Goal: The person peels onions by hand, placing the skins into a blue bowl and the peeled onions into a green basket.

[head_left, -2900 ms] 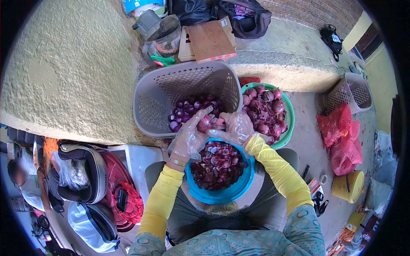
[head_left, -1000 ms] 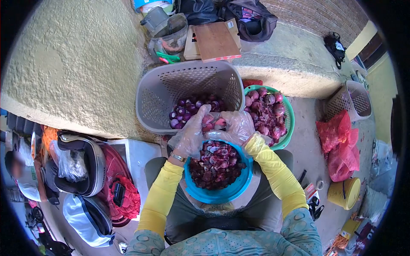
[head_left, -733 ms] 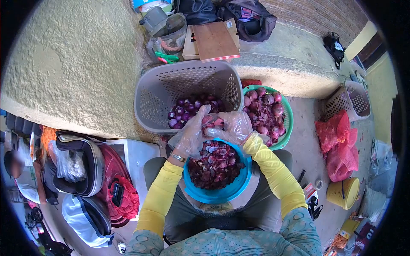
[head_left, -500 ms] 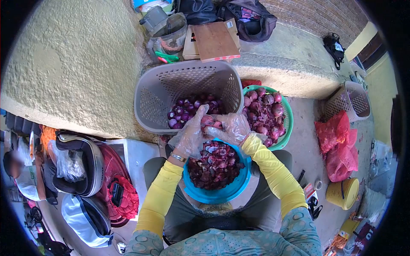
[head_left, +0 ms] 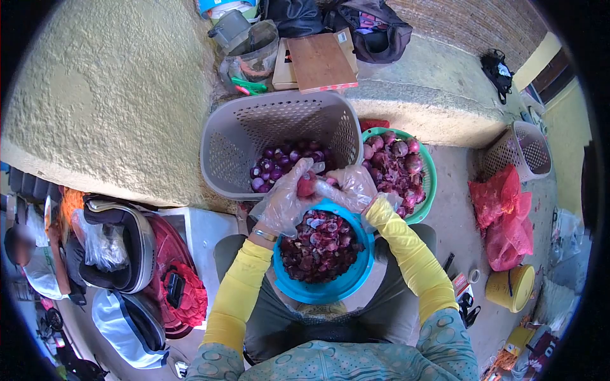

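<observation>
Both hands wear clear plastic gloves and meet above the blue basin. My left hand is closed around a red onion. Close beside it, my right hand has its fingers bent around a smaller pinkish-purple onion, partly covered by the glove. The blue basin between my knees holds dark onion skins and scraps. Beyond my hands, a grey perforated basket contains shiny peeled purple onions. To its right stands a green basket with unpeeled onions and loose skins.
A textured wall rises on the left. Red mesh bags and a yellow bucket stand at right. A brown board lies behind the grey basket. Another person is at far left.
The two hands have drawn slightly apart, my right hand shifting a little to the right. The onion in my left hand now shows a deeper red side.
</observation>
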A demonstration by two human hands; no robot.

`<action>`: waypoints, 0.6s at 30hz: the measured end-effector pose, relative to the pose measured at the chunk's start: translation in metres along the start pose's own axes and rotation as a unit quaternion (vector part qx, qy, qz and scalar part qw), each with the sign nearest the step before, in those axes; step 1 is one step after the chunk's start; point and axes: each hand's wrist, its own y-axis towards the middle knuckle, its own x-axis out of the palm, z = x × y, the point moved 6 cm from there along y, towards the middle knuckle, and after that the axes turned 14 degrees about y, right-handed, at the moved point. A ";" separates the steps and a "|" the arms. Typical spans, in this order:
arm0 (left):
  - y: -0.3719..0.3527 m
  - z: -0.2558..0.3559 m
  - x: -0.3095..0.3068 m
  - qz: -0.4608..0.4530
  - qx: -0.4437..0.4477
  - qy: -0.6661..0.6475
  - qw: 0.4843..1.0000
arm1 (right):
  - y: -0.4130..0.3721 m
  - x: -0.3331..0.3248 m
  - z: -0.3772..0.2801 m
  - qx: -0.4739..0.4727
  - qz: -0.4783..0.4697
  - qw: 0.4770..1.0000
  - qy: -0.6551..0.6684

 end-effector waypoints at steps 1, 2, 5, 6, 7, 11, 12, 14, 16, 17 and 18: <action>0.001 -0.022 0.002 -0.002 -0.087 -0.177 0.980 | -0.001 0.002 -0.006 -0.015 -0.019 1.000 -0.004; 0.001 -0.026 0.001 -0.002 -0.087 -0.176 0.980 | -0.001 0.001 -0.011 -0.015 -0.019 1.000 -0.004; 0.004 -0.019 -0.005 0.011 -0.018 -0.002 1.000 | -0.003 0.009 -0.019 -0.004 -0.102 0.989 -0.108; 0.005 -0.012 -0.004 0.029 -0.107 -0.189 0.976 | -0.004 0.011 -0.017 -0.003 -0.101 0.989 -0.107; 0.004 -0.012 0.001 0.047 -0.190 -0.367 0.909 | -0.005 0.010 -0.017 -0.011 -0.088 0.993 -0.078; -0.001 -0.001 0.000 0.019 0.039 0.006 0.999 | -0.002 0.000 -0.014 0.015 0.000 0.996 0.091; 0.005 -0.019 0.001 0.012 -0.107 -0.238 0.965 | -0.001 -0.001 -0.012 0.014 -0.001 0.996 0.091; 0.004 -0.028 0.011 0.005 -0.244 -0.462 0.853 | 0.000 -0.006 -0.005 0.017 -0.011 0.996 0.085; 0.006 -0.017 0.012 -0.005 -0.221 -0.487 0.845 | -0.002 -0.009 -0.001 0.041 -0.012 0.993 0.109; 0.008 -0.028 0.010 -0.004 -0.221 -0.487 0.845 | -0.001 -0.012 -0.014 0.039 -0.055 0.986 0.150; 0.014 -0.041 0.000 0.022 -0.178 -0.396 0.900 | -0.002 -0.013 -0.021 0.037 -0.099 0.976 0.189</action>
